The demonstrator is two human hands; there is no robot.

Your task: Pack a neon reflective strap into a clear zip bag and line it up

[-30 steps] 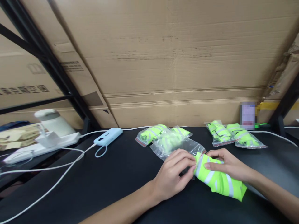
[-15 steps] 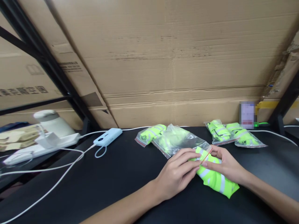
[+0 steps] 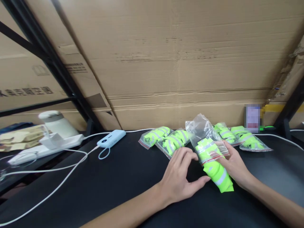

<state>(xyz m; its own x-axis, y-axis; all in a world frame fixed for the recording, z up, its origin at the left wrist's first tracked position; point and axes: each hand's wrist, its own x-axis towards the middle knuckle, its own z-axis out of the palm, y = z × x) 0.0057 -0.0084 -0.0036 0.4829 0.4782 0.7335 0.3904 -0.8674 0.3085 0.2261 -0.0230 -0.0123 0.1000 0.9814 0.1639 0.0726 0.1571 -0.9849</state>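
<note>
A wall of flattened cardboard boxes [image 3: 180,57] rises behind a black counter [image 3: 114,183], where a person's two bare hands work on a rolled neon-yellow reflective vest [image 3: 215,166]. The vest lies near the counter's middle-right, its upper end inside the mouth of a clear zip bag [image 3: 204,131] that stands up from it, its lower end sticking out toward the camera. The right hand [image 3: 234,164] grips vest and bag together at the bag's red-lined opening, fingers closed around them. The left hand [image 3: 180,179] rests just beside the vest, fingers loosely spread and holding nothing, thumb stretched toward the roll. Bagged vests [image 3: 166,139] lie behind the hands, more [image 3: 247,139] to the right. A pale blue power bank [image 3: 111,138] with white cable [image 3: 59,180] sits at left.
</note>
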